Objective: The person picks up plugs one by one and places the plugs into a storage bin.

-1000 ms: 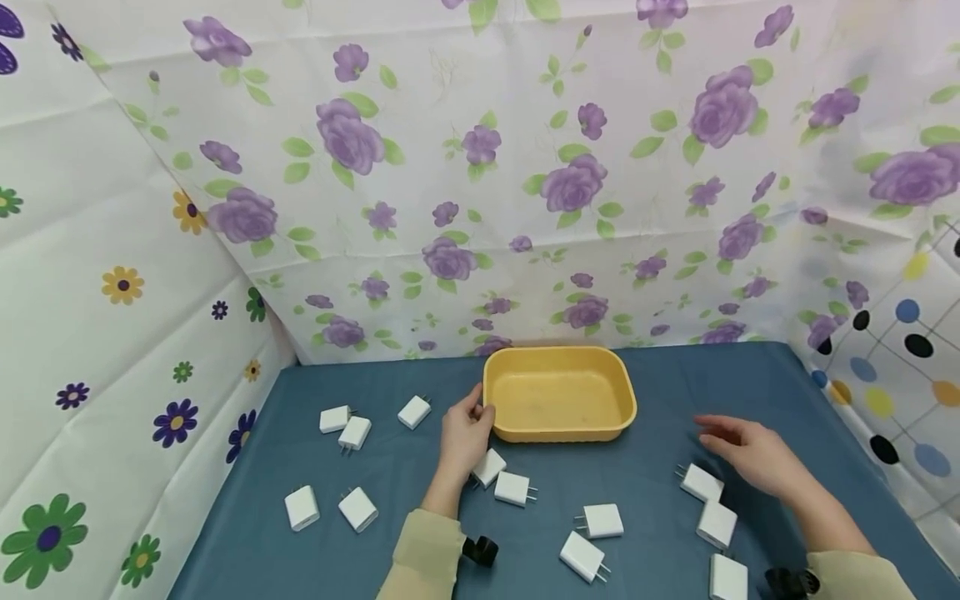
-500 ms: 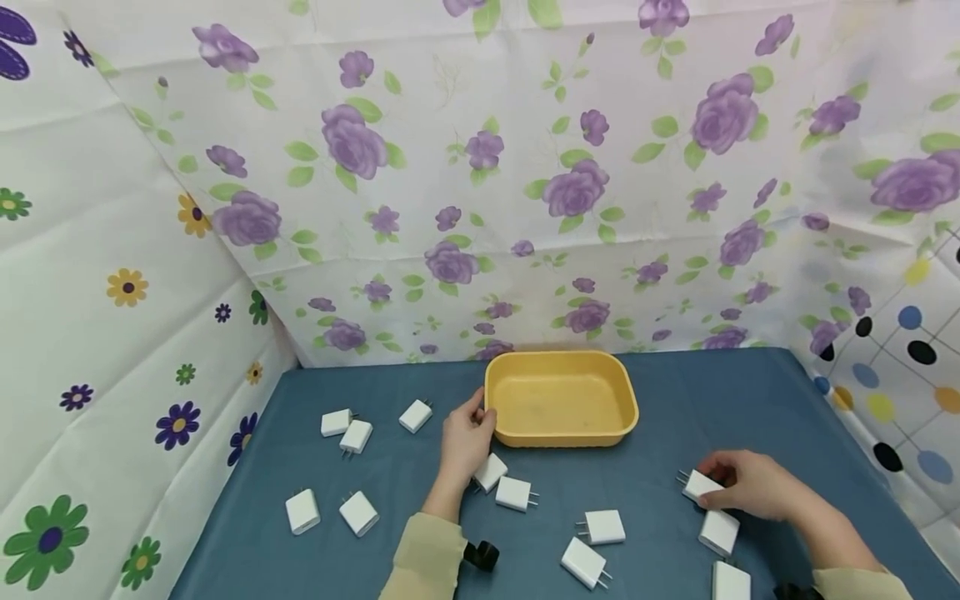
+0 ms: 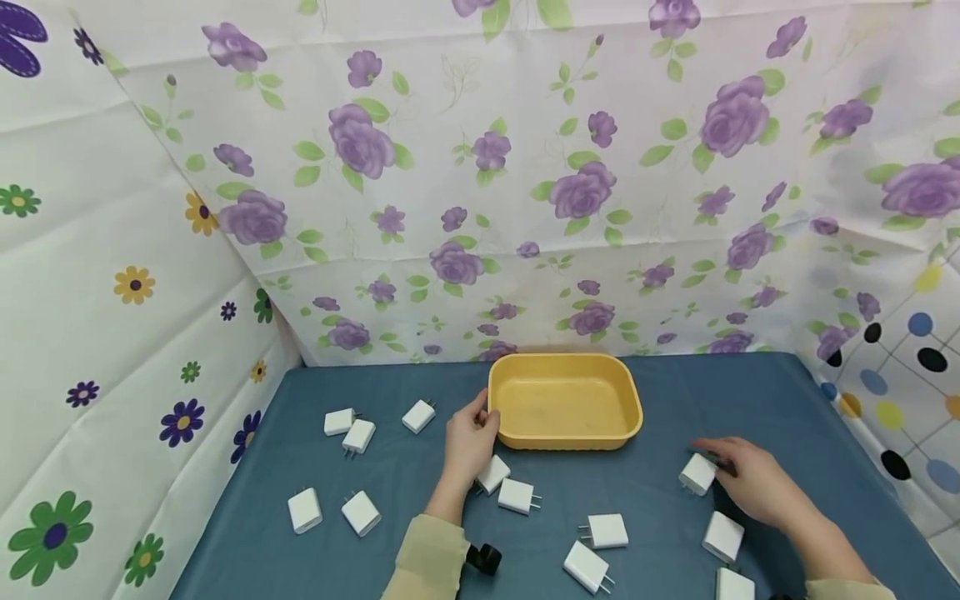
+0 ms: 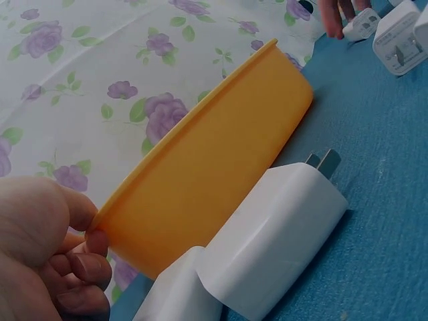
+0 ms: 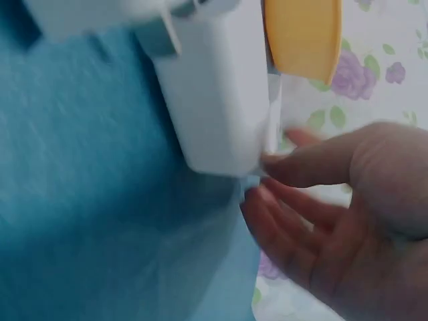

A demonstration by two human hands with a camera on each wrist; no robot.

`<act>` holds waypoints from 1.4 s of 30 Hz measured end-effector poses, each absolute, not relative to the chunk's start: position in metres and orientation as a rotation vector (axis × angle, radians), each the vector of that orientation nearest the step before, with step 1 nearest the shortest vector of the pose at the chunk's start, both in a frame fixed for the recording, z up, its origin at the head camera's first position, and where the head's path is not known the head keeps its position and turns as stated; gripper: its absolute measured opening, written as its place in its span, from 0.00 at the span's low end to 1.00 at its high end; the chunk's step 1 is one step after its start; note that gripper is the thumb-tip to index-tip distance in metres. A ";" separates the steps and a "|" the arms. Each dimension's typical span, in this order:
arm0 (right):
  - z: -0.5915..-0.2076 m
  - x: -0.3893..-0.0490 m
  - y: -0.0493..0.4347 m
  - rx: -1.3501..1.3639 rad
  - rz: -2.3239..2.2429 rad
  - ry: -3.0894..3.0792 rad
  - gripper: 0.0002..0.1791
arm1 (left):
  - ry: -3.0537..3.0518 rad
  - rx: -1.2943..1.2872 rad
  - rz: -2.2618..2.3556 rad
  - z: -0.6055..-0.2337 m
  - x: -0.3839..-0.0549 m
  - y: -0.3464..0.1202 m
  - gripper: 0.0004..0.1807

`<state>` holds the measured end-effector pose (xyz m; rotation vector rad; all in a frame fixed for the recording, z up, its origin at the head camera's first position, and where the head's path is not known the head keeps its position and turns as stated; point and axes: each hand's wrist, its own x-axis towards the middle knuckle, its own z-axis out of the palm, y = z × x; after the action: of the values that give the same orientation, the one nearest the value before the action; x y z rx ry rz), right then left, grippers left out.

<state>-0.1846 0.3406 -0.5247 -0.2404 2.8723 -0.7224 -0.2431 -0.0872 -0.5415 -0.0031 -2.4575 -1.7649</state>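
Observation:
A yellow plastic tray (image 3: 566,443) stands at the back of the table. My left hand (image 3: 468,442) pinches its left rim between thumb and fingers, as the left wrist view also shows. Two white charger plugs (image 3: 517,497) lie just below that hand, one partly behind the wrist. On the right, my right hand (image 3: 757,483) holds a white charger plug (image 3: 698,475) at its fingertips, prongs toward the front. Another white charger (image 5: 214,100) fills much of the right wrist view and partly hides the held one. Below the right hand lie two more chargers (image 3: 723,537).
Several white chargers (image 3: 362,512) are scattered over the left of the blue-covered table (image 3: 247,500). Two more chargers (image 3: 588,567) lie at the front middle. A flowered cloth (image 3: 420,192) hangs right behind the tray, with side cloths at left and right.
My right hand has come down onto a charger, taken hold of it and turned it, shifting it apart from the charger below. My left hand has stayed on the tray rim.

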 end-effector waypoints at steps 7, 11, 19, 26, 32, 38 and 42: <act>-0.524 -0.184 0.330 0.163 -0.556 2.761 0.53 | -2.449 -0.015 -1.763 -0.541 -0.244 -0.088 0.27; -0.525 -0.184 0.322 0.223 -0.529 2.704 0.63 | -2.454 -0.021 -1.768 -0.540 -0.243 -0.088 0.27; -0.521 -0.189 0.316 0.154 -0.601 2.722 0.52 | -2.449 -0.020 -1.779 -0.540 -0.243 -0.087 0.27; -0.517 -0.193 0.310 0.117 -0.599 2.727 0.43 | -2.449 -0.016 -1.791 -0.541 -0.243 -0.088 0.27; -0.513 -0.195 0.304 0.028 -0.581 2.755 0.33 | -2.448 -0.016 -1.798 -0.541 -0.242 -0.089 0.28; -0.510 -0.200 0.305 0.006 -0.563 2.740 0.33 | -2.437 -0.032 -1.795 -0.541 -0.244 -0.089 0.27; -0.509 -0.204 0.308 0.014 -0.578 2.691 0.33 | -2.445 -0.034 -1.793 -0.541 -0.243 -0.088 0.27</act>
<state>-0.2040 0.3078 -0.5087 0.0143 2.6913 -0.5779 -0.2432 -0.0884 -0.5406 -0.0345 -2.4446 -1.7925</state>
